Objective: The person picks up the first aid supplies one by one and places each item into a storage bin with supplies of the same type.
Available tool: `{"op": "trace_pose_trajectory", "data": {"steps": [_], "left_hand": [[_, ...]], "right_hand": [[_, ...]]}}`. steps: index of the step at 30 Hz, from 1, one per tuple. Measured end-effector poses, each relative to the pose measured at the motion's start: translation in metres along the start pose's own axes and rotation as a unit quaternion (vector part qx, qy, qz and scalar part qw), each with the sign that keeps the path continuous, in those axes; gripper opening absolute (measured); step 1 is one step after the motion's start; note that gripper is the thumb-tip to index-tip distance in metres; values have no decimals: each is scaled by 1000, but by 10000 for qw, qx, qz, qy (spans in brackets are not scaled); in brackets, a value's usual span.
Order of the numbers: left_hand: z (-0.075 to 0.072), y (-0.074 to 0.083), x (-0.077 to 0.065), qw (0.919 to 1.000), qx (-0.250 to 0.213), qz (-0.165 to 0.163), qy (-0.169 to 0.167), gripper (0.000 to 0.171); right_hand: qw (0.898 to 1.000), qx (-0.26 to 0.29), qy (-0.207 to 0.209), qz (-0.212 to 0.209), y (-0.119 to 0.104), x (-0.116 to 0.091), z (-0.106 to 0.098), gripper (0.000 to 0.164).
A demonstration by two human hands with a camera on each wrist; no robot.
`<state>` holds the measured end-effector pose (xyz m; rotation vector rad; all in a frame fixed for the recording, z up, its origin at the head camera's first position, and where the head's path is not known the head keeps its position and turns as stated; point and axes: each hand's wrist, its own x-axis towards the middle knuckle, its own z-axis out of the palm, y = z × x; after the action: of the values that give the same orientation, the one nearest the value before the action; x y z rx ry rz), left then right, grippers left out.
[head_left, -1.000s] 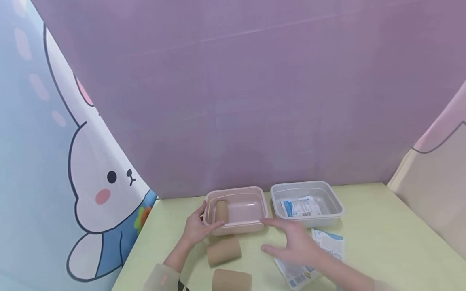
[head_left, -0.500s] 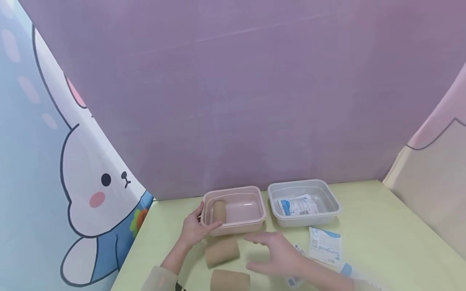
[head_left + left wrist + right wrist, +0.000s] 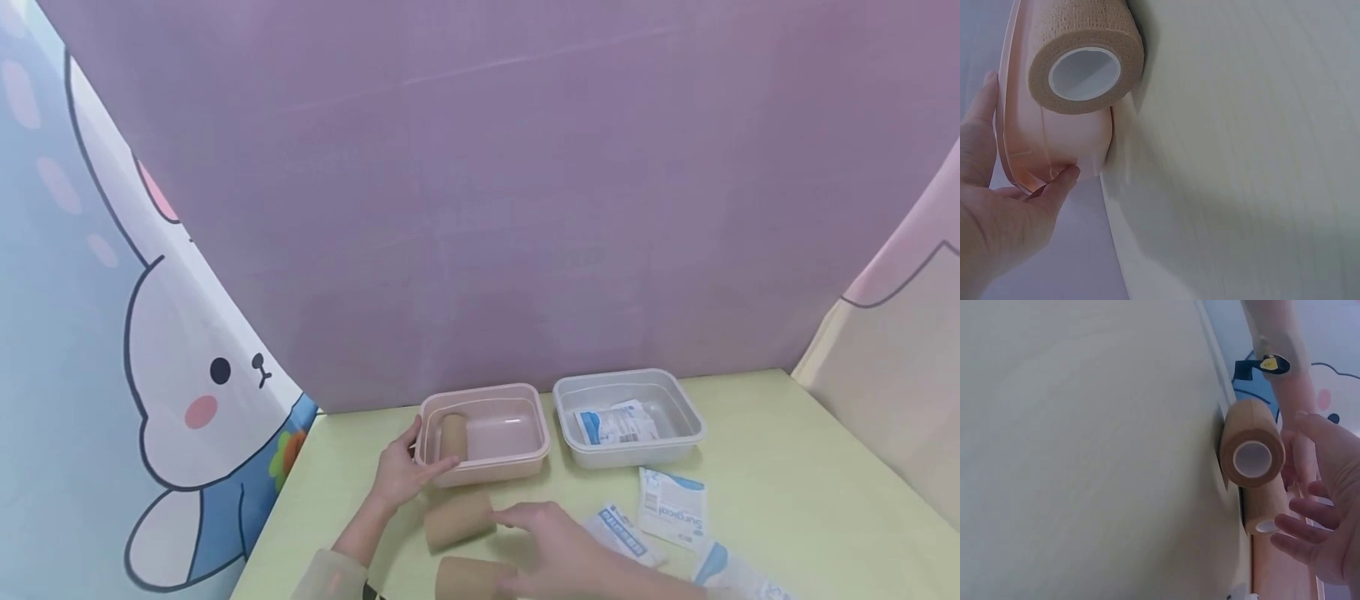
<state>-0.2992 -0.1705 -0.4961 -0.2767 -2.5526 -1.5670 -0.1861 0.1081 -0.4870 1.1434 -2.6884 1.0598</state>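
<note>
Three brown rolls lie before us on the left half of the desk [image 3: 810,475]. One, the inner roll [image 3: 453,437], lies inside a pink tray [image 3: 510,433], against its left side, near the desk's back edge. We see the left hand [image 3: 397,477] gripping that tray's left front corner, thumb and fingers about its rim. Nearer us, the middle roll [image 3: 457,522] lies on its side just in front of the tray, and the near roll [image 3: 468,581] farther forward. Beside their right ends we find the right hand [image 3: 562,546], holding nothing, thumb and fingers wide apart; we cannot tell whether its fingertips touch either roll. Along the back edge, right of the pink tray, a grey tray [image 3: 637,457] carries a white-and-blue packet [image 3: 618,423]. In front of it, three loose packets [image 3: 675,508] lie on the desk.
</note>
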Motion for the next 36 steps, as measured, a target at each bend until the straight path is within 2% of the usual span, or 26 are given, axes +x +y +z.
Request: {"op": "trace_pose_trajectory", "data": {"steps": [11, 22, 27, 36], "left_hand": [[0, 4, -3, 9998, 128, -105, 78, 108], [3, 0, -4, 9996, -77, -236, 166, 110], [3, 0, -5, 9996, -36, -187, 205, 108], [3, 4, -7, 9996, -63, -190, 216, 108]], "right_hand": [[9979, 416, -472, 159, 1, 1, 20, 76], [9984, 255, -510, 39, 7, 1, 35, 68], [9986, 236, -472, -72, 2, 1, 36, 66], [9993, 190, -312, -26, -3, -1, 33, 62]]}}
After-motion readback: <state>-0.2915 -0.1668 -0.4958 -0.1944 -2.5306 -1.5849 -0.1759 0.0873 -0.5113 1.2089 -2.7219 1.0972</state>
